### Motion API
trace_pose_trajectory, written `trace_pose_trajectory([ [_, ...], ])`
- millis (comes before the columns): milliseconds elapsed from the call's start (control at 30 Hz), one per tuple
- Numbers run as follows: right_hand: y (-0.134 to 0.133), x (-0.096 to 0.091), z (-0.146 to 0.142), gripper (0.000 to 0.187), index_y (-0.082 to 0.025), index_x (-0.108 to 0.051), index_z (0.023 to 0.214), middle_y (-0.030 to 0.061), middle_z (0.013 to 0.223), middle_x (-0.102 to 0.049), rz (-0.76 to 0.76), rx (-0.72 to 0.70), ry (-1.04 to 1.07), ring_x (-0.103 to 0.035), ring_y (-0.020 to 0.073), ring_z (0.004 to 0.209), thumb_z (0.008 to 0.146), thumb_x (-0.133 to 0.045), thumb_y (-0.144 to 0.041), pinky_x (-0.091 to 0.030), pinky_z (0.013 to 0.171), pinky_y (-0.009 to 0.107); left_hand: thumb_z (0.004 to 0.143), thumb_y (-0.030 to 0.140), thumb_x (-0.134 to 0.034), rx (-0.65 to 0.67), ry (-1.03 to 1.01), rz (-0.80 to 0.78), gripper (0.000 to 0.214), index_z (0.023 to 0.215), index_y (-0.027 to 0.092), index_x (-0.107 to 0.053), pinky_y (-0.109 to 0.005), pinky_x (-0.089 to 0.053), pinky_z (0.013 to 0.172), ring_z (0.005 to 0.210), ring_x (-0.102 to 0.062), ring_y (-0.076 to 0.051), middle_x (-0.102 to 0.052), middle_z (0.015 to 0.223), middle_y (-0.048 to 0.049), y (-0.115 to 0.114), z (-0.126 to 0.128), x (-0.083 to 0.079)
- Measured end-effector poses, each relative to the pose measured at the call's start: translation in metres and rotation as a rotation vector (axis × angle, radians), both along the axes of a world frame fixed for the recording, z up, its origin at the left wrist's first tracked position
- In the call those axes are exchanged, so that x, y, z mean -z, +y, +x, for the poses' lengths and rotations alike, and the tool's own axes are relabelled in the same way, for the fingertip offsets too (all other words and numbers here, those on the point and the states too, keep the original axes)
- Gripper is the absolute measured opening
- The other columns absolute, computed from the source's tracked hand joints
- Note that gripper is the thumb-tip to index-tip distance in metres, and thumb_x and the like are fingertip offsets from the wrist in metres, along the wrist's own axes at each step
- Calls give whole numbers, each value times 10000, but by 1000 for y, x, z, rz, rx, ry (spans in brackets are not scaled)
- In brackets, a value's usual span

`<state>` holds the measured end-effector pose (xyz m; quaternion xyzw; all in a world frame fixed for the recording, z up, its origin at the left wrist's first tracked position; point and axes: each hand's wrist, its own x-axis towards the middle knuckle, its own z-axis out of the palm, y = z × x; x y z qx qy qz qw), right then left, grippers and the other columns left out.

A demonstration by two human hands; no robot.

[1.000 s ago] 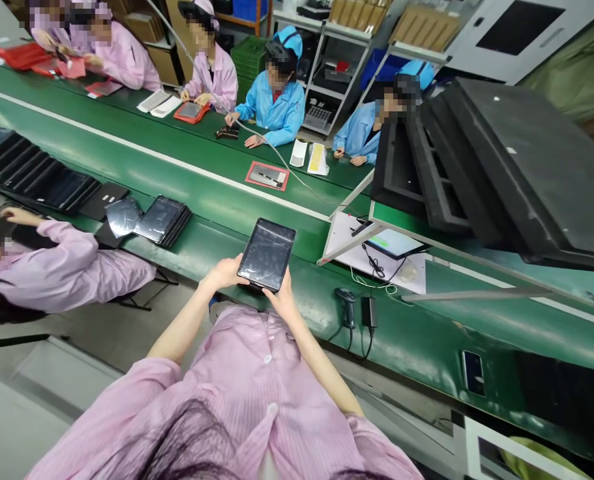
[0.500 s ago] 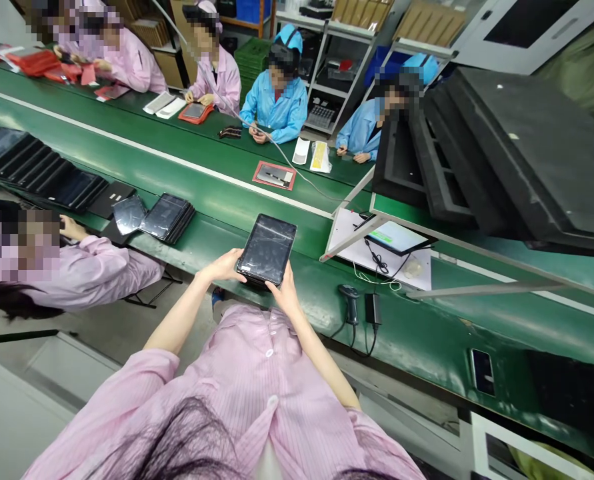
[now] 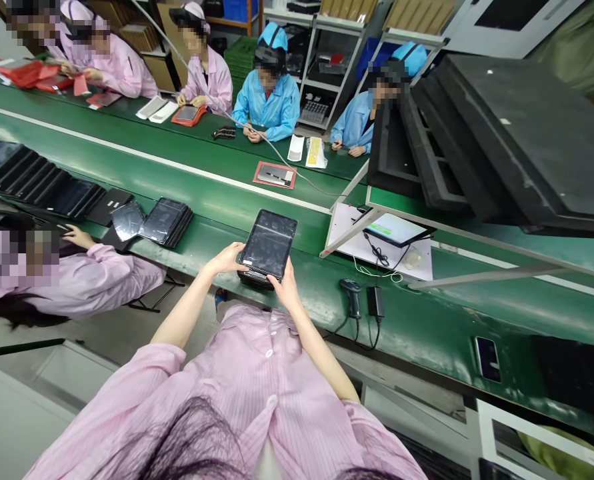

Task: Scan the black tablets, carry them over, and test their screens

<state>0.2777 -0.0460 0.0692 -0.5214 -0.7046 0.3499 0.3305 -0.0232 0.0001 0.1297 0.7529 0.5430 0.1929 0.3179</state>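
Note:
A black tablet [image 3: 269, 243] with a glossy screen lies between my two hands at the near edge of the green bench, screen up. Beneath its near end show further dark edges, like more tablets stacked under it. My left hand [image 3: 227, 259] grips the left near corner, thumb on the front edge. At the right near corner, my right hand [image 3: 285, 285] holds on with its thumb over the edge. The undersides of my fingers are hidden.
Left along the green bench [image 3: 217, 233] stand a tablet stack [image 3: 164, 221] and a long row of tablets [image 3: 41, 180]. To the right are a barcode scanner [image 3: 351, 297], a power adapter [image 3: 375, 302] and a phone [image 3: 487, 359]. A rack of black foam trays [image 3: 501, 147] overhangs. Co-workers sit opposite and left.
The tablet's near end has lifted or shifted slightly, so more dark layers show beneath it. Both hands keep their hold. The head view has shifted a little.

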Motion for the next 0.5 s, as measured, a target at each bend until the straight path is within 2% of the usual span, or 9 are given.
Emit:
trace_pose_trajectory([
  [167,8,5,1,1054,-173,-78,1836,194,1885,-239,-2,27,14,-262,323,1753,1063,-621,-641,-254,1440,571,782,332,-962,-61,10,-56,799,1510,188,-666,-466,-607,1140,1268,-726,-328,-684,1486,-156,0,5,-6],
  [267,10,7,0,1039,-188,-103,1837,182,1882,-258,-1,45,28,-279,325,1746,1058,-633,-628,-267,1434,574,779,332,-962,-109,-9,-81,808,1515,175,-671,-450,-608,1143,1353,-699,-344,-671,1540,-164,-2,8,-7],
  [433,9,7,-1,1027,-199,-100,1838,165,1892,-235,-19,49,47,-276,309,1747,1065,-601,-653,-272,1431,547,858,351,-902,-279,-143,-146,692,1492,159,-702,-406,-645,1095,1500,-629,-352,-611,1663,-181,-25,16,10],
  [500,7,9,-2,1020,-204,-109,1837,164,1888,-251,-33,64,55,-293,308,1740,1063,-600,-651,-292,1422,546,880,367,-879,-307,-223,-158,700,1522,168,-686,-397,-655,1078,1544,-597,-351,-565,1714,-183,-37,20,19],
])
